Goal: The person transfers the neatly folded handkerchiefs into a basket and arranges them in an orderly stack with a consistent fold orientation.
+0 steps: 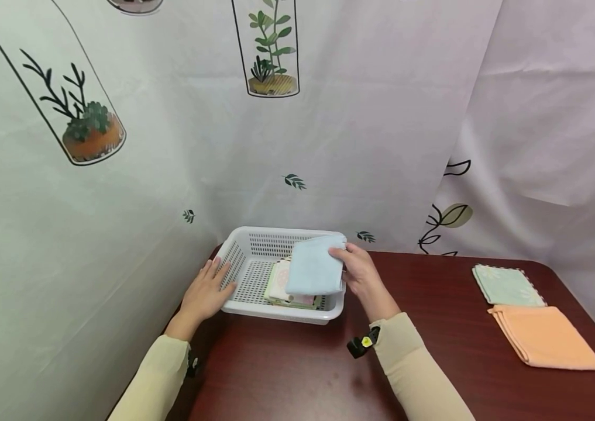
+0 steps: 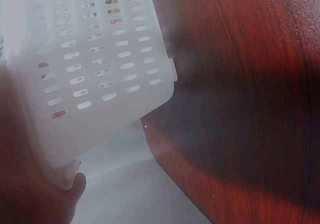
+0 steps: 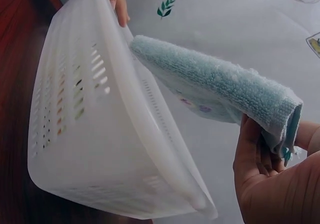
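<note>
In the head view, my right hand (image 1: 360,269) pinches a folded light-blue towel (image 1: 314,266) by its right edge, thumb on top. The right wrist view shows the towel (image 3: 215,78) as fluffy terry cloth, its folded edge raised over the white plastic basket (image 1: 276,314). My left hand (image 1: 207,292) rests on the basket's left rim with fingers spread. Beneath the blue towel, other folded cloths (image 1: 278,280), white and green with prints, lie stacked in the basket's right part, partly hidden by it.
On the dark red wooden table (image 1: 276,362), a folded mint-green towel (image 1: 508,285) and a folded orange towel (image 1: 547,337) lie at the far right, edges meeting. Behind and to the left hangs a pale printed curtain (image 1: 360,128), close to the basket's back.
</note>
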`<act>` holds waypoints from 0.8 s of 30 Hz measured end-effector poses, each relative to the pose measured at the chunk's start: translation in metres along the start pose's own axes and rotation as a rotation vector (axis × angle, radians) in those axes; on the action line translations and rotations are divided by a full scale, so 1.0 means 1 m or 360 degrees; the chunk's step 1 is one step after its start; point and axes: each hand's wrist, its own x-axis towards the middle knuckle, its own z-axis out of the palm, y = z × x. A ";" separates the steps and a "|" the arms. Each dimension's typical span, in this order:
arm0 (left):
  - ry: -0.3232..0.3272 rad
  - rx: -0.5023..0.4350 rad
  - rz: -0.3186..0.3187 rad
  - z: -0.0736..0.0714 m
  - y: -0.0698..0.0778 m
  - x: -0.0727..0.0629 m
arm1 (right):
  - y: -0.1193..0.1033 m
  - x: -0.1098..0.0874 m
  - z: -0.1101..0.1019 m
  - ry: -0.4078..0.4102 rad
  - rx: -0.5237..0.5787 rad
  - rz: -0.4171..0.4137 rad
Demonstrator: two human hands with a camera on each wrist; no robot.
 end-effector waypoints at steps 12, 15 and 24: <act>-0.0004 0.0008 -0.0004 0.000 0.001 -0.001 | 0.005 0.004 0.015 -0.0009 0.0006 0.0047; 0.0003 0.0012 -0.0002 0.000 0.000 0.000 | 0.007 0.005 0.019 -0.0007 0.0012 0.0060; 0.0021 -0.0011 0.0013 0.002 -0.001 0.000 | 0.012 0.011 0.032 -0.0025 0.0024 0.0087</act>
